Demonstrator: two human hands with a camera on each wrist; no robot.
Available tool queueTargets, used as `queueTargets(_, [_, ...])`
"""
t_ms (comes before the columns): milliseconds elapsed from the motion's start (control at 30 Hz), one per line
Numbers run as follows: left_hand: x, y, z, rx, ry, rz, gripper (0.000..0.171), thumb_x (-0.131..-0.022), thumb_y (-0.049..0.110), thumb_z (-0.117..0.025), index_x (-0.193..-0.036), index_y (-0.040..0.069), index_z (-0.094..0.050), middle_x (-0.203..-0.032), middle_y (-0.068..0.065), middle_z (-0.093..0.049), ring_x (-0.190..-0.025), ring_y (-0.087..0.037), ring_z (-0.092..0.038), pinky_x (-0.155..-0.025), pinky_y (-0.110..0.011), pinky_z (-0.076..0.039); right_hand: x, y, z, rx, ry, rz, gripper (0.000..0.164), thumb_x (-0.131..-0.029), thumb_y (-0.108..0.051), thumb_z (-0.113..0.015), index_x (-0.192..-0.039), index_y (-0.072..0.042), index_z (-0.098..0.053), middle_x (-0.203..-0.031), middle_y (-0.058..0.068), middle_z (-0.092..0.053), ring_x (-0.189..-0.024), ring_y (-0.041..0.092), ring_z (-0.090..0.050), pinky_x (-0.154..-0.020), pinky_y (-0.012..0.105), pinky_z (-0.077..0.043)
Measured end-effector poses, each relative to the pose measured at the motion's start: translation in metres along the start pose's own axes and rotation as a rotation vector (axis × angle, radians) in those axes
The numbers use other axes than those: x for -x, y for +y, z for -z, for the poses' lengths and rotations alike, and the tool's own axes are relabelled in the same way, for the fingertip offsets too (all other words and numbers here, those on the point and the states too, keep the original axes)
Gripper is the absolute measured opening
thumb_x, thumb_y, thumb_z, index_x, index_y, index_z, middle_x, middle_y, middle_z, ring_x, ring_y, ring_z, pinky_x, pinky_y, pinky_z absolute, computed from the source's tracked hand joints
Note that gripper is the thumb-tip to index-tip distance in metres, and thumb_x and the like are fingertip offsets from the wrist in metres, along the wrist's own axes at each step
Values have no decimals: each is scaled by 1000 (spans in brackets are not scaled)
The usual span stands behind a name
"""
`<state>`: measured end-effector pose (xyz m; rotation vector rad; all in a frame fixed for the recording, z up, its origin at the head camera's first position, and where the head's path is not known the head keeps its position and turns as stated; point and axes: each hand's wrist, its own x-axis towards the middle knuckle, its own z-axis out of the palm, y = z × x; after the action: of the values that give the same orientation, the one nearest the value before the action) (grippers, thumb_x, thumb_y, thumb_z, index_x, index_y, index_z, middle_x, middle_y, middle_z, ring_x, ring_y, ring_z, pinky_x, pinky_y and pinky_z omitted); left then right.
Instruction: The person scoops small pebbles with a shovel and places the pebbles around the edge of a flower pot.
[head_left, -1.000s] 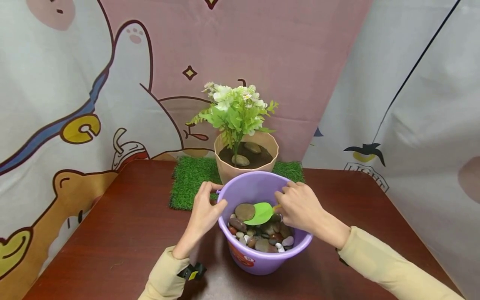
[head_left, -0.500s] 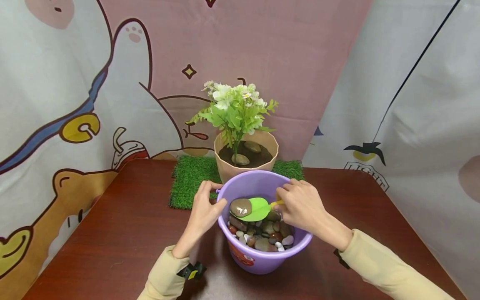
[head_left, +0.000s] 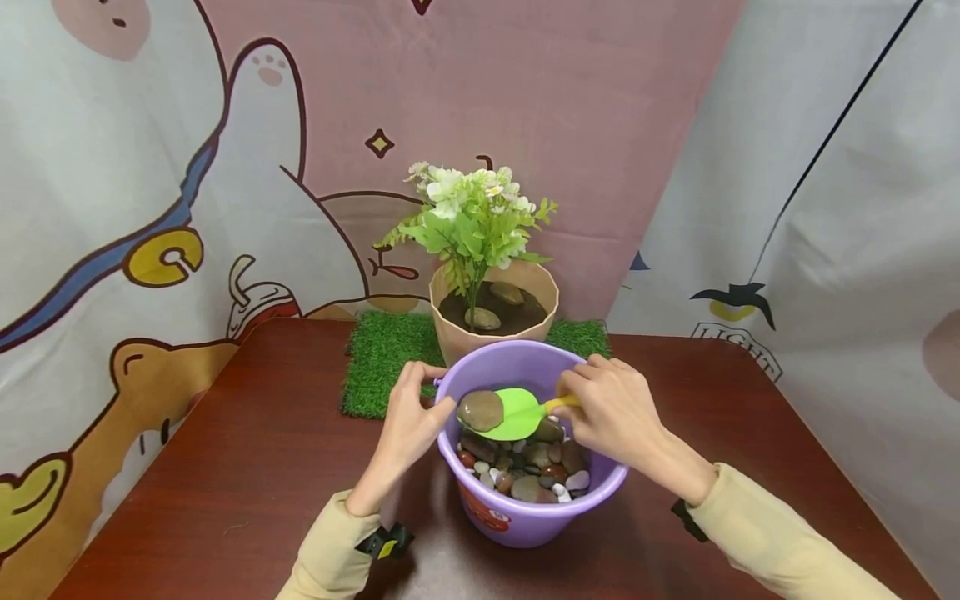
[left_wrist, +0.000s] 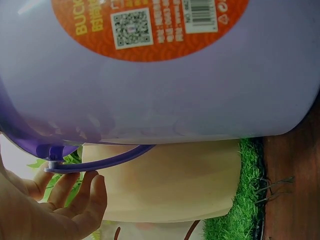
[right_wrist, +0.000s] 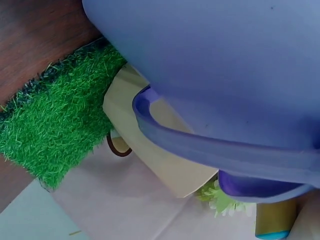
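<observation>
A purple bucket point(head_left: 536, 532) with several wet stones and pebbles point(head_left: 532, 490) inside stands on the table. My left hand point(head_left: 411, 423) holds its left rim; in the left wrist view the fingertips lie against the bucket's handle point(left_wrist: 107, 161). My right hand point(head_left: 613, 408) grips the yellow handle of a small green toy shovel point(head_left: 521, 417) over the bucket's right side. On the shovel's blade lies a large brown stone point(head_left: 480, 410), above the other stones. The right wrist view shows the yellow shovel handle's blue-tipped end point(right_wrist: 274, 220) beyond the bucket rim; the fingers are mostly out of that view.
Directly behind the bucket, a beige flowerpot point(head_left: 491, 340) holds dark soil, two stones and white flowers point(head_left: 465, 208). It stands on a green artificial grass mat point(head_left: 386, 362). The brown table point(head_left: 277, 467) backs onto a printed cloth point(head_left: 585, 100).
My right hand has raised the shovel with the brown stone from among the stones, and the blade has come up towards the rim. The left hand has stayed on the bucket.
</observation>
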<state>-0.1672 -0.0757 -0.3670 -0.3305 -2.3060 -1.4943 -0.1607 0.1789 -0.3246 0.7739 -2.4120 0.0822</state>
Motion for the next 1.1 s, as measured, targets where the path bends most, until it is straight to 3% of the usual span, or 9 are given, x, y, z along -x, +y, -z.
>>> queueTargets(533, [0,-1,-1,-12,5,1,29,-70,3,-61,-98,-1,-62,-96,-14,-57,-93,-24,-57,-69,-20,-51,6,8,12,-47,34,-71,23,-65,-31,-82,-77,-18,-67,-64,-6,-60,-61,11,-44,-49,23,-32])
queueTargets(1100, [0,-1,0,-27,-1,12,31,-70,4,-61,-100,-1,-62,-97,-14,-56,-93,-24,-56,-71,-22,-49,-5,26,26,14,95,-138,19,-69,-28,-79,-76,-14,-68,-67,-2,-66,-65,16,-50,-51,29,-38])
